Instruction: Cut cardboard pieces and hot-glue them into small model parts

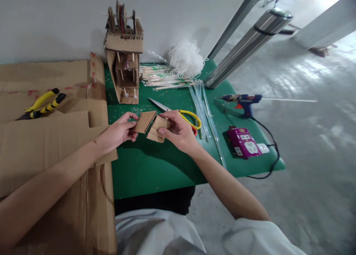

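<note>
Between the thumb and fingers of my left hand (121, 131) is a small cardboard piece (145, 121). My right hand (180, 131) pinches a second cardboard piece (157, 130), which is creased. The two pieces are held close together above the green table (155, 173), edges facing; whether they touch I cannot tell. Just beyond my right hand lie scissors (190, 117) with yellow and red handles, blades pointing away to the left. Behind the hands stands a cardboard structure (125, 45) with shelves, sticks and round discs on top.
Right of my hands lie clear glue sticks (201, 112), a blue glue gun (244, 101) and a purple power socket (246, 143). Wooden sticks (164, 77) and white string (187, 58) lie at the back. Yellow-black pliers (44, 104) rest on cardboard sheets (41, 147). A metal post (247, 49) rises behind.
</note>
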Action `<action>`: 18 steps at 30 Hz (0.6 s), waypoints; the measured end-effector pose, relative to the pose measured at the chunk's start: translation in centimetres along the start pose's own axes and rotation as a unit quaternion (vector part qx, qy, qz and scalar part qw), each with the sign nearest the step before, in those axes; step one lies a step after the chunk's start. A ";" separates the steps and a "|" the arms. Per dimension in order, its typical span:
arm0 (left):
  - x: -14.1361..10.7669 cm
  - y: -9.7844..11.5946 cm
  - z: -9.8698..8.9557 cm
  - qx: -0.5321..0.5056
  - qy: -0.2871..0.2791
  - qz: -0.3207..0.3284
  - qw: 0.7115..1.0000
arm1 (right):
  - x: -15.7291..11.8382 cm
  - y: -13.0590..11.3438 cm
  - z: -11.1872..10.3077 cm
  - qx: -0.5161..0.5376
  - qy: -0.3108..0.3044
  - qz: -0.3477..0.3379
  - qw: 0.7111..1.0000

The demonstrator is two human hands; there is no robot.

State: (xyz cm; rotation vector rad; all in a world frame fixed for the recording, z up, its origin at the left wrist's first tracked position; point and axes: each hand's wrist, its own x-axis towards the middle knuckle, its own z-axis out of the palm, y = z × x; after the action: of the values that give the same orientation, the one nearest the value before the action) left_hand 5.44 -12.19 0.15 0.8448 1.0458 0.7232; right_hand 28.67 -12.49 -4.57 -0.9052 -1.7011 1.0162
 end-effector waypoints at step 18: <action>0.2 -1.8 -0.5 0.220 -0.013 0.110 0.969 | -0.4 -0.3 0.3 0.015 0.023 0.056 0.998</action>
State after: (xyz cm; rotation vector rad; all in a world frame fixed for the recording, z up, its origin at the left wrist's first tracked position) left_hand 5.25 -12.76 -1.63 1.3653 1.1184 0.6708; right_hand 28.45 -13.03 -4.51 -1.0070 -1.6068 1.0846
